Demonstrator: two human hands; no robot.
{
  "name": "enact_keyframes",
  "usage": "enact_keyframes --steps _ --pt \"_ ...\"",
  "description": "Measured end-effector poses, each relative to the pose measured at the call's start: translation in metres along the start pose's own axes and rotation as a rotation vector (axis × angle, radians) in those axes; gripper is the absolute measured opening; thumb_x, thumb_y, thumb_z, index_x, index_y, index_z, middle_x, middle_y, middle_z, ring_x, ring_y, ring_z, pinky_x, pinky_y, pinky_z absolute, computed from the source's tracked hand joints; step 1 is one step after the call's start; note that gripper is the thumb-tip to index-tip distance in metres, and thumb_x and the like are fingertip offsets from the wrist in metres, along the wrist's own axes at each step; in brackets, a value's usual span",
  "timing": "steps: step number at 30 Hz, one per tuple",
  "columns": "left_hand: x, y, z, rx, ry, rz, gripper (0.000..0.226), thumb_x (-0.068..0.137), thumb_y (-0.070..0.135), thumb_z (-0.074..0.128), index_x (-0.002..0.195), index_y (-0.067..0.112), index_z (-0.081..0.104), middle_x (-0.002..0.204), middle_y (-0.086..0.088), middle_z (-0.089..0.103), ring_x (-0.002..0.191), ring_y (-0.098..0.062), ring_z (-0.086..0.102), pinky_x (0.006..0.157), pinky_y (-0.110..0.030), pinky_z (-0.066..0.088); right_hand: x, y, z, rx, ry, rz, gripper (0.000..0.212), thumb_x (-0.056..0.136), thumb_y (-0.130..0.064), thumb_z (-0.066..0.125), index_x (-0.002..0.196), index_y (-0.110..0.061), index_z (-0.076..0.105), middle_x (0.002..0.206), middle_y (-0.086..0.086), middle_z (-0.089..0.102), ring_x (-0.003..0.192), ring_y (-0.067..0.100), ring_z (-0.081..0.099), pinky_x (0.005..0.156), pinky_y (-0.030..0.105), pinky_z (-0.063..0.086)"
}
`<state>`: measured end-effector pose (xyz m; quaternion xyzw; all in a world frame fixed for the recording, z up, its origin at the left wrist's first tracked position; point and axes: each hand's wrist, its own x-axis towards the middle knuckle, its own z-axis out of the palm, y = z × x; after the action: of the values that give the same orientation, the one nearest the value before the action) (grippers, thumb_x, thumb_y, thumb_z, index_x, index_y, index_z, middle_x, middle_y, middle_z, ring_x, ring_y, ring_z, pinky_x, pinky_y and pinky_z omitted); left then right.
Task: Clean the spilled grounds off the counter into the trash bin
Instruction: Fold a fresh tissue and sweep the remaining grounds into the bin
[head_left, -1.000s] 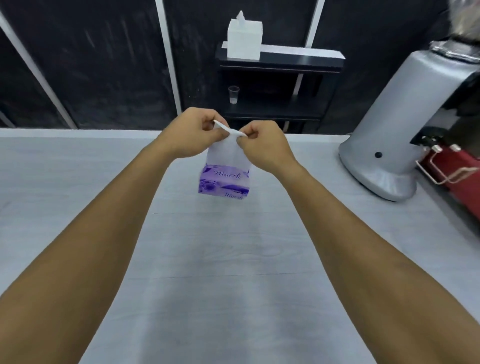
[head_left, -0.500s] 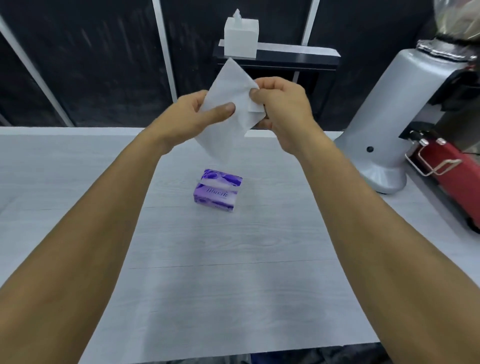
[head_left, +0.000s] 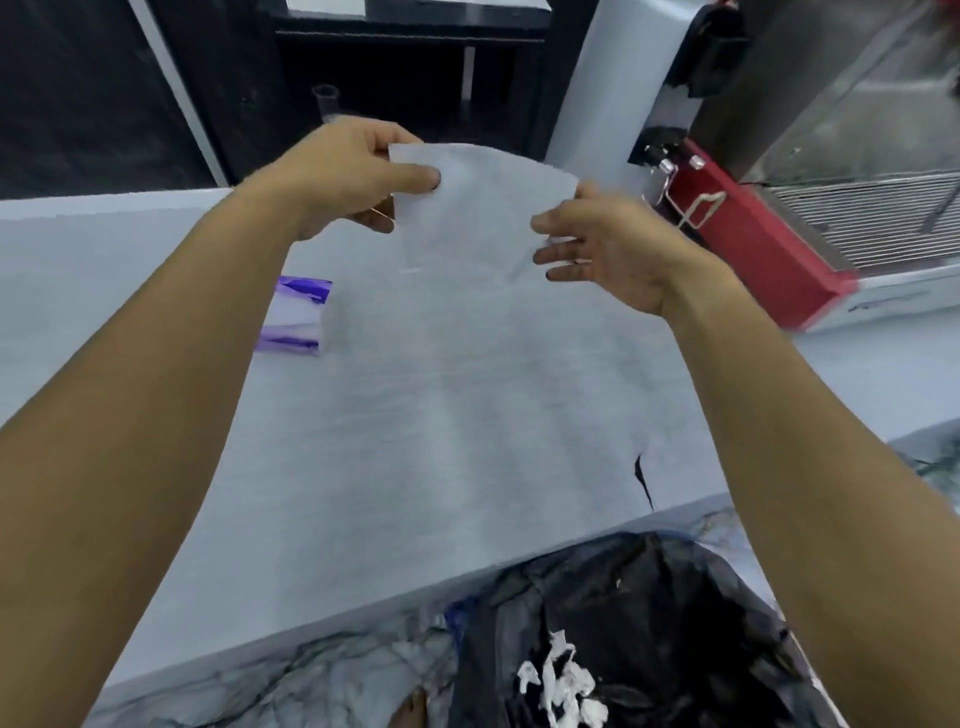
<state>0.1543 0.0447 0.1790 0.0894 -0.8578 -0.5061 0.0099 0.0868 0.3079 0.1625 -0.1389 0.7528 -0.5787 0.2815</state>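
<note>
1. The purple tissue pack lies on the grey counter, far on the left. A second ago it hung under the tissue in the air; now it is down and no hand touches it

2. The left hand pinches the top left corner of one white tissue between thumb and fingers. A moment ago the tissue was folded small. Now it is pulled open and flat

3. The right hand is at the right edge of the tissue. Its fingers are spread a little, and I cannot tell if they really grip the edge or only touch it

4. The view has tipped down, so the black trash bin now shows just below the counter's near edge. White scraps of paper lie inside the bag

5. I see no coffee grounds on the counter here. One small dark mark sits near the front edge, but it is too small to tell what it is

6. On the right stand a silver grinder and a red machine

7. I think the tissue is now ready for wiping, but the wiping has not started

8. Count: two hands, one tissue, one tissue pack, one bin, one grinder, one red machine
</note>
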Motion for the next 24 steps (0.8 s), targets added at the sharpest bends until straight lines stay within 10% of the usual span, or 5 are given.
enact_keyframes --steps 4,9,15,21,24 --pt "0.005 0.008 0.043 0.098 -0.024 -0.014 0.019 0.087 0.037 0.072 0.104 0.03 0.072 0.094 0.009 0.075 0.082 -0.009 0.072 0.065 -0.025 0.057 -0.017 0.023 -0.025 -0.102 -0.035 0.011 0.071 0.074 -0.044 0.083 0.133 -0.034 0.046 0.123 -0.001 0.062 0.104 0.021 0.068 0.088 0.035 0.056" --pt "-0.003 -0.014 0.075 0.052 -0.059 -0.118 0.023 0.088 0.036 0.073 0.11 0.028 0.071 0.095 0.007 0.075 0.08 -0.012 0.071 0.067 -0.026 0.057 0.007 0.063 -0.032 -0.178 0.157 -0.023 0.032 0.079 -0.021 0.078 0.11 -0.023 0.069 0.103 0.001 0.073 0.08 0.016 0.071 0.079 0.032 0.058" --pt "-0.011 -0.04 0.092 0.035 -0.208 -0.269 0.025 0.091 0.033 0.07 0.115 0.03 0.069 0.108 0.003 0.074 0.101 -0.023 0.07 0.086 -0.037 0.059 0.033 0.094 -0.008 -0.379 -0.158 0.043 0.102 0.07 -0.046 0.085 0.151 -0.041 0.024 0.155 0.0 0.032 0.135 0.017 0.041 0.107 0.034 0.039" --pt "-0.025 -0.038 0.065 0.071 -0.251 -0.302 0.026 0.09 0.027 0.069 0.115 0.031 0.07 0.101 0.008 0.075 0.092 -0.014 0.073 0.08 -0.029 0.058 0.05 0.102 0.013 -0.447 -0.334 -0.035 0.042 0.076 -0.034 0.083 0.116 -0.033 0.068 0.12 -0.018 0.062 0.112 -0.002 0.053 0.096 0.025 0.043" --pt "-0.036 -0.052 0.053 0.098 -0.271 -0.334 0.024 0.092 0.024 0.067 0.115 0.03 0.07 0.106 0.005 0.075 0.096 -0.018 0.072 0.084 -0.033 0.058 0.056 0.107 0.013 -0.372 -0.303 -0.048 0.061 0.075 -0.035 0.085 0.129 -0.036 0.056 0.136 -0.013 0.054 0.119 0.004 0.047 0.1 0.028 0.041"
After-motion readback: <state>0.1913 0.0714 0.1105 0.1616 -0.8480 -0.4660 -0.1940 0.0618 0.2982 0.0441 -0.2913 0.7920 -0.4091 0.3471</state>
